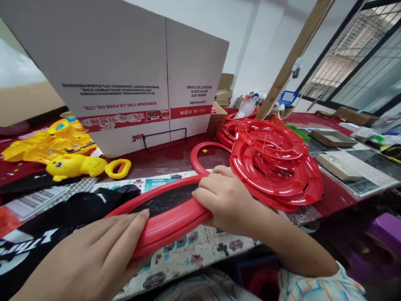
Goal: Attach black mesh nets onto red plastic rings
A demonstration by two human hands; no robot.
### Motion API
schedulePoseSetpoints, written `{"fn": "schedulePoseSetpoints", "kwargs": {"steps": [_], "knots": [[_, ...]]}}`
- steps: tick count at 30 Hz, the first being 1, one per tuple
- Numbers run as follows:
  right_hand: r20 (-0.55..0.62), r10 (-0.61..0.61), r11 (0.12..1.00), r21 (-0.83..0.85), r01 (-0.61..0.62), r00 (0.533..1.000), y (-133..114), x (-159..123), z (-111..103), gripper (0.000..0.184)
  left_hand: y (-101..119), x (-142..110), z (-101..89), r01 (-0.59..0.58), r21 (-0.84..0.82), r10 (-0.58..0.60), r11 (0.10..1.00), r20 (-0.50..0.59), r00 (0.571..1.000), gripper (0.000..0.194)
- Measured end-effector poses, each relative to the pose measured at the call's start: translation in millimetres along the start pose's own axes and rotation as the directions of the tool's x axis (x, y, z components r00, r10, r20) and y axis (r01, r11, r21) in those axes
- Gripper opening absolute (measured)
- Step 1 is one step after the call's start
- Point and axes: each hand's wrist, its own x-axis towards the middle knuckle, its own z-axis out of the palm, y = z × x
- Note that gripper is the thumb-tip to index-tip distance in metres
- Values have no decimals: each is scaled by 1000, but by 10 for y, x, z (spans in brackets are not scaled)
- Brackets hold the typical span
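Note:
A red plastic ring (171, 223) is tilted in front of me, held at both sides. My left hand (94, 251) is closed on its near left part, with the thumb hidden beneath. My right hand (224, 196) wraps round its right end, the fingers curled over the rim. Dark mesh-like material (169, 198) shows through the ring's middle. Just beyond my right hand lies another red ring (196, 156) on the dark red tabletop. To its right is a pile of red plastic rings (275, 163). Black cloth with white print (78, 211) lies beside my left hand.
An upside-down white carton (125, 54) stands behind. Yellow animal-shaped toy parts (75, 166) lie at the left. Printed sheeting (188, 251) covers the near table edge. A wooden post (294, 58) rises behind the rings. Flat boxes (340, 167) lie right, above a purple stool (385, 234).

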Motion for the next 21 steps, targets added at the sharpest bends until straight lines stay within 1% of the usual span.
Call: {"fn": "schedulePoseSetpoints", "kwargs": {"steps": [2, 4, 6, 7, 11, 14, 16, 18, 20, 21], "knots": [[35, -64, 998, 7, 64, 997, -62, 6, -45, 17, 16, 50, -26, -79, 40, 79, 996, 5, 997, 28], [58, -136, 991, -7, 137, 989, -128, 28, -77, 15, 31, 82, -43, -104, 60, 103, 993, 16, 995, 27], [50, -206, 976, -57, 208, 977, -173, 58, -87, 14, 37, 90, -52, -110, 74, 108, 991, 37, 993, 27], [36, -240, 967, -79, 243, 970, -185, 73, -84, 16, 36, 85, -55, -112, 76, 109, 991, 48, 993, 26], [-24, -378, 923, -83, 375, 926, -191, 130, -24, 22, 27, 67, -62, -116, 26, 114, 993, 71, 991, 27], [-62, -432, 899, -105, 424, 900, -217, 185, 56, 22, 72, 123, -61, -69, 40, 64, 997, 113, 992, 32], [-89, -434, 899, -111, 424, 897, -252, 226, 106, 22, 119, 188, -57, -13, 83, 1, 996, 132, 991, 33], [-103, -402, 914, -94, 394, 910, -279, 250, 129, 22, 150, 234, -51, 27, 94, -42, 995, 156, 987, 30], [-62, -343, 939, -57, 340, 937, -276, 235, 122, 18, 141, 227, -40, 9, 83, -22, 996, 153, 988, 27], [-13, -303, 953, -35, 302, 953, -260, 210, 113, 16, 123, 200, -34, -21, 78, 10, 997, 144, 990, 26]]}}
